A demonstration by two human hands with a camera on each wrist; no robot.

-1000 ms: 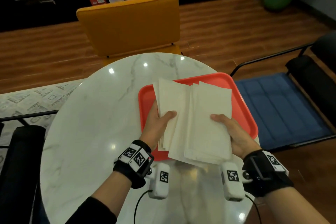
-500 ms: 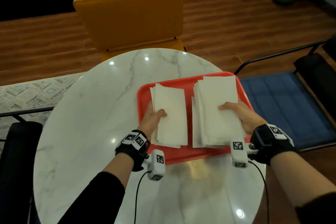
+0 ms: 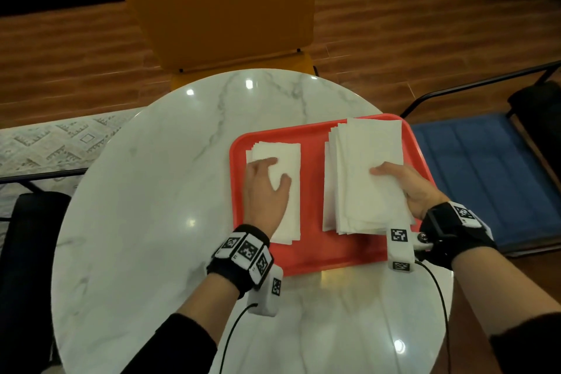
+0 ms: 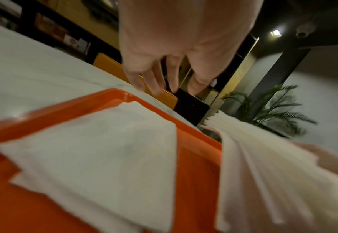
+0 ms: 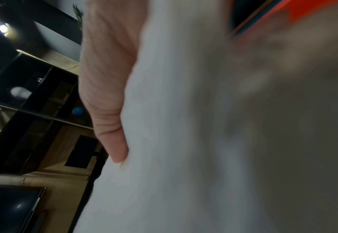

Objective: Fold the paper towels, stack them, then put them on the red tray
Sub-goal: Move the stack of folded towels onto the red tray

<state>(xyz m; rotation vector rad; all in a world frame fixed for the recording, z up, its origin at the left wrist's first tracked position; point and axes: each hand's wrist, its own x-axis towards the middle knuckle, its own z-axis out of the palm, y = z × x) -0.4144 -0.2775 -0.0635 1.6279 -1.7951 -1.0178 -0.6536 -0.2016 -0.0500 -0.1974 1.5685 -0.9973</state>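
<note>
Towels now sit in two piles on the tray, and that is the change: a second ago we held them fanned as one overlapping bunch above it, and half a second ago each hand carried its own share apart. Our left hand hangs just over the small pile, fingers relaxed and apart; the left wrist view shows them clear of the paper and gripping nothing, so that pile has been let go and lies flat on the left half of the tray. Our right hand is closed on the big pile, thumb pressed on top and the other fingers hidden under the sheets, with the near edges fanned out and the far end lying over the tray's back rim. We judge the big pile is not yet fully set down, and that the two piles have yet to be joined into one stack. Around the tray lies the marble table, with a yellow chair beyond and a blue cushion to the right.
</note>
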